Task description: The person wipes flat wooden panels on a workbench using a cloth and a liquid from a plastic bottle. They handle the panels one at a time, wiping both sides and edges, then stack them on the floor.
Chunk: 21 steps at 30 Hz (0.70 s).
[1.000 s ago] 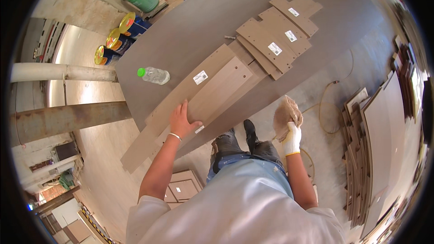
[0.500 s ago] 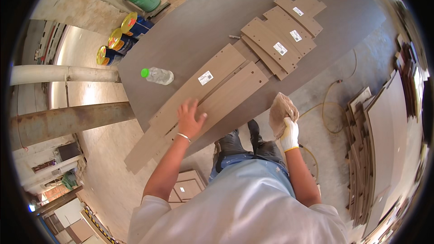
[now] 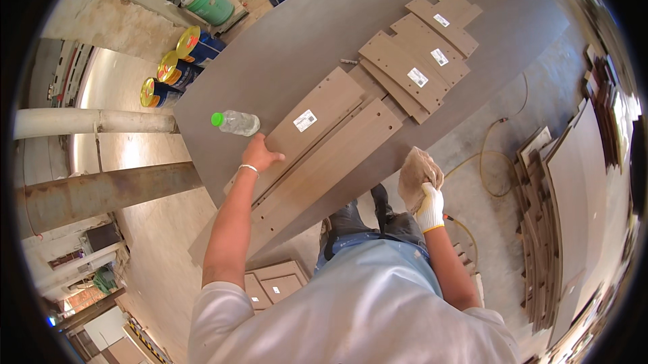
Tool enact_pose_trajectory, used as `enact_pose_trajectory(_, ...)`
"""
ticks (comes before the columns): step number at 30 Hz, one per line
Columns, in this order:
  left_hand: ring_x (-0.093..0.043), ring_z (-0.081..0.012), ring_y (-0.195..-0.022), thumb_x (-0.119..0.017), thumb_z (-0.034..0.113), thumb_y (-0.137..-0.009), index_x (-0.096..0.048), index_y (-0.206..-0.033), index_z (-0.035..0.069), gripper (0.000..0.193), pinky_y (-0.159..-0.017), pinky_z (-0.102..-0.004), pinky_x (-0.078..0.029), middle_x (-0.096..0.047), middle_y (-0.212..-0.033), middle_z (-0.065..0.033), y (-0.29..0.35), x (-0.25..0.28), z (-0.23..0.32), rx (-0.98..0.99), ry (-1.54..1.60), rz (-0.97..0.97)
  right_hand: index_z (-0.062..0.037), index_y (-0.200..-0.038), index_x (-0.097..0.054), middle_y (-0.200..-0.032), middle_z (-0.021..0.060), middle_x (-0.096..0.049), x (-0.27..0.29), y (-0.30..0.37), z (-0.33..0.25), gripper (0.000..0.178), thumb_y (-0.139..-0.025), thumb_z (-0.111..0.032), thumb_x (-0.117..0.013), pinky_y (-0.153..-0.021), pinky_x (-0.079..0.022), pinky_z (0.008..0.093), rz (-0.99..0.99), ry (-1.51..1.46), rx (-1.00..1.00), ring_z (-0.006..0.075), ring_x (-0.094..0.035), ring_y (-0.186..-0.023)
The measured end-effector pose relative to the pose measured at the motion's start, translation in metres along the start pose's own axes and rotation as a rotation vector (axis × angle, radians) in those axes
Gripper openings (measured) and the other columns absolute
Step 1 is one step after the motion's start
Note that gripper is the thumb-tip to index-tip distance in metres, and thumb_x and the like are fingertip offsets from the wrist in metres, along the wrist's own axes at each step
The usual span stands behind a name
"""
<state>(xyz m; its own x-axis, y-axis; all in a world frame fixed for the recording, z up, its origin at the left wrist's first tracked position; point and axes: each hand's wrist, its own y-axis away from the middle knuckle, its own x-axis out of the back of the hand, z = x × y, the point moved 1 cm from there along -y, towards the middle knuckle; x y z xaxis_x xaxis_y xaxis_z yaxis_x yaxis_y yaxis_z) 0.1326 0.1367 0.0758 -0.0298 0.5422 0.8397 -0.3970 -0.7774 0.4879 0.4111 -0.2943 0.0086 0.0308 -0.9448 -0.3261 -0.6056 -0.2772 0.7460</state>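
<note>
My bare left hand (image 3: 259, 157), with a band at its wrist, is at the far long edge of a brown wooden board (image 3: 322, 104) with a white label. Its thumb lies across the board's top, and its fingers curl at the edge, partly hidden. Beside that board, on the near side, lies a second long board (image 3: 331, 161) with drilled holes. In a white knitted glove, my right hand (image 3: 430, 209) grips a crumpled tan rag (image 3: 417, 174) off the table's near edge. A clear bottle with a green cap (image 3: 236, 122) stands or lies just beyond my left hand; I cannot tell which.
Shorter labelled boards (image 3: 418, 67) overlap farther along the grey-brown table (image 3: 277, 60). Blue paint cans (image 3: 177, 70) and a green bucket (image 3: 210, 3) stand beyond it. A hose (image 3: 482, 155) crosses the floor at right, beside leaning stacks of panels (image 3: 580, 195).
My left hand has moved left and away from me, from over the long boards to the labelled board's far edge. The right hand still holds the rag, nearly unmoved.
</note>
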Motion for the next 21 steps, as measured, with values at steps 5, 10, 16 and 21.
enact_pose_trajectory(5, -0.067, -0.0364, -0.116, -0.085, 0.028, -0.083, -0.059, -0.116, 0.006, 0.047, -0.096, -0.0475, -0.055, -0.067, -0.13, -0.018, 0.03, 0.021, 0.023, -0.031, -0.074, 0.047, -0.0061, -0.144, -0.057, -0.13, 0.0127, -0.067, 0.006, -0.001, -0.004, 0.051, -0.093, -0.005, -0.058, -0.093, -0.062, 0.0454, 0.028, -0.03, -0.003, 0.0314, -0.07, -0.113)
enact_pose_trajectory(10, -0.061, -0.0388, -0.126, -0.079, 0.019, -0.087, -0.057, -0.107, 0.006, 0.032, -0.098, -0.0494, -0.054, -0.06, -0.144, -0.0162, 0.059, -0.034, 0.01, -0.548, -0.143, 0.336, -0.0042, -0.144, -0.058, -0.13, 0.0137, -0.067, -0.026, 0.005, -0.003, 0.05, -0.094, -0.008, -0.062, -0.097, -0.059, 0.0447, 0.021, -0.043, -0.16, 0.0322, -0.069, -0.114)
enact_pose_trajectory(16, -0.045, -0.0404, -0.145, -0.083, 0.022, -0.085, -0.057, -0.125, 0.008, 0.05, -0.12, -0.0532, -0.037, -0.048, -0.16, -0.0171, 0.057, -0.064, 0.0, -0.549, -0.098, 0.356, -0.0018, -0.143, -0.058, -0.128, 0.0147, -0.069, -0.075, 0.004, 0.02, 0.047, -0.097, -0.009, -0.06, -0.094, -0.06, 0.0455, -0.178, 0.019, -0.245, 0.0319, -0.07, -0.112)
enact_pose_trajectory(21, -0.031, -0.0389, -0.156, -0.09, 0.031, -0.078, -0.044, -0.158, 0.013, 0.094, -0.13, -0.0557, -0.022, -0.032, -0.17, -0.0192, 0.051, -0.054, 0.012, -0.293, -0.089, 0.277, -0.0018, -0.136, -0.061, -0.118, 0.014, -0.071, -0.097, -0.003, 0.043, 0.041, -0.095, -0.008, -0.062, -0.087, -0.062, 0.0462, -0.19, -0.005, -0.335, 0.0318, -0.073, -0.103)
